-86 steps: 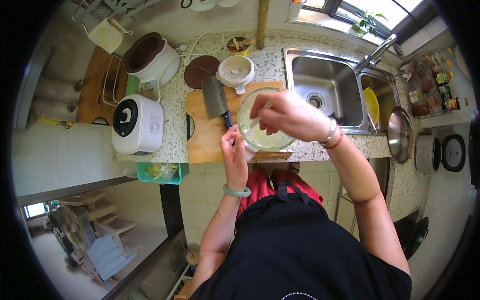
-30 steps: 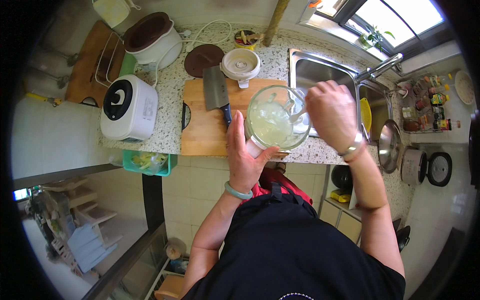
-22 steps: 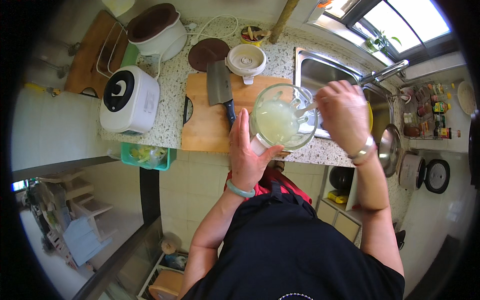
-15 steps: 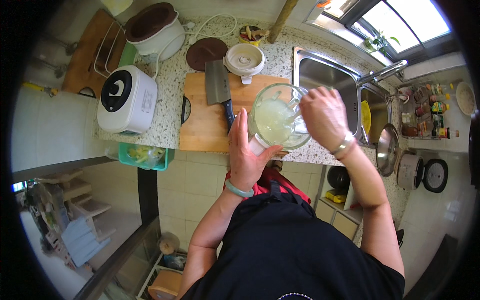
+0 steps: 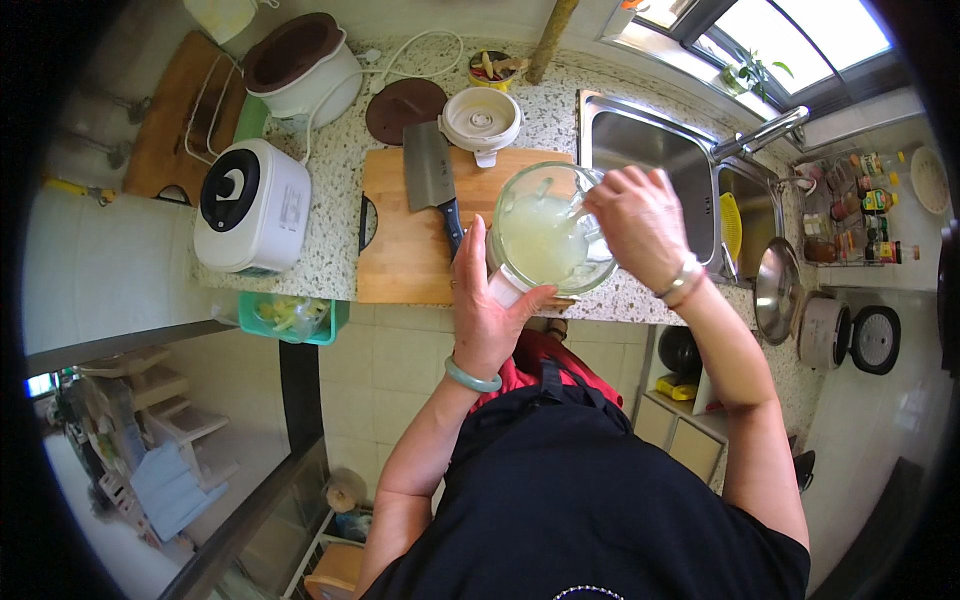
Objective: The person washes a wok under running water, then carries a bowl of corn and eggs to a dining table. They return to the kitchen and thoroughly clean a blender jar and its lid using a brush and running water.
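A glass blender jug (image 5: 503,210) with pale, cloudy, yellowish-green liquid (image 5: 540,240) in it stands over the right end of a wooden cutting board (image 5: 390,270). My left hand (image 5: 487,290) grips the jug at its white handle (image 5: 508,286), thumb along the near side and fingers on the left. Over the jug's right rim, my right hand (image 5: 640,222) is closed in a pinch. What it holds reaches down toward the liquid, but its shape is mostly hidden. A cleaver (image 5: 428,175) lies on the board, its blue-black handle close to my left fingers.
Behind the board sit a white blender lid (image 5: 481,120) and a dark brown round lid (image 5: 405,110). A white cooker (image 5: 255,205) and a white pot with a brown top (image 5: 300,70) stand left. The steel sink (image 5: 650,150) is at right; a teal bin (image 5: 290,335) hangs below the counter.
My right hand has shifted slightly left and down over the jug, and the liquid swirls differently. My left hand keeps its hold. The whole view has moved a little.
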Action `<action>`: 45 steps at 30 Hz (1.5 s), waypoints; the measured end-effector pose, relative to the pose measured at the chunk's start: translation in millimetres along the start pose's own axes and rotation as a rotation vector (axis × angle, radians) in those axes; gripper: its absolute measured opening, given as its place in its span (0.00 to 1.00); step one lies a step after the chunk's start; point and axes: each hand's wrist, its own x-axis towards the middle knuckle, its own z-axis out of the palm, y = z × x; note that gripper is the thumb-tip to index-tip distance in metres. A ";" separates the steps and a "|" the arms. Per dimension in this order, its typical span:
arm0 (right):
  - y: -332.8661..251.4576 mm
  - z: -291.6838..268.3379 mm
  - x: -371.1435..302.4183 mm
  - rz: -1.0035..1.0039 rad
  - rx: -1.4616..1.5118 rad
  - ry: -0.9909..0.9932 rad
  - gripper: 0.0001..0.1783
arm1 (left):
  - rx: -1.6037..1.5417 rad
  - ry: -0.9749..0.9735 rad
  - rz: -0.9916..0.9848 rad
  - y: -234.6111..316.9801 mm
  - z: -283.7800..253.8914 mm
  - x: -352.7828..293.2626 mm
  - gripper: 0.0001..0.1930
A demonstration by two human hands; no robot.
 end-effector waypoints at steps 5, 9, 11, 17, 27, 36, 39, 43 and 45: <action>2.8 -26.8 -6.0 -0.001 0.015 0.091 0.06 | 0.065 0.006 -0.006 -1.9 -4.8 -1.6 0.52; 5.1 -72.9 -3.4 0.037 0.087 0.250 0.07 | 0.049 0.020 0.011 -3.3 -2.9 -2.5 0.53; 9.1 -50.6 0.2 0.033 0.090 0.279 0.07 | 0.025 0.015 0.015 -2.9 -0.2 -1.1 0.53; -3.5 8.5 -0.5 0.001 0.051 0.113 0.07 | 0.008 -0.031 -0.027 2.0 -3.5 -0.5 0.52; -9.8 9.9 7.3 -0.078 0.180 -0.154 0.05 | -0.081 -0.026 -0.051 -4.0 3.5 -1.4 0.52; -6.4 -49.4 4.9 -0.137 0.761 -0.170 0.05 | 0.044 -0.033 -0.045 -5.8 -4.2 -4.6 0.52; -13.4 -49.4 5.0 -0.216 0.939 -0.131 0.07 | 0.067 -0.016 -0.024 -7.7 -7.2 -7.0 0.52; -34.1 -14.1 12.7 -0.197 0.975 -0.193 0.05 | 0.075 -0.042 -0.031 -6.8 -7.8 -6.4 0.54; -37.5 25.7 12.4 -0.164 0.948 -0.193 0.06 | 0.105 -0.062 -0.039 -5.7 -5.0 -5.3 0.55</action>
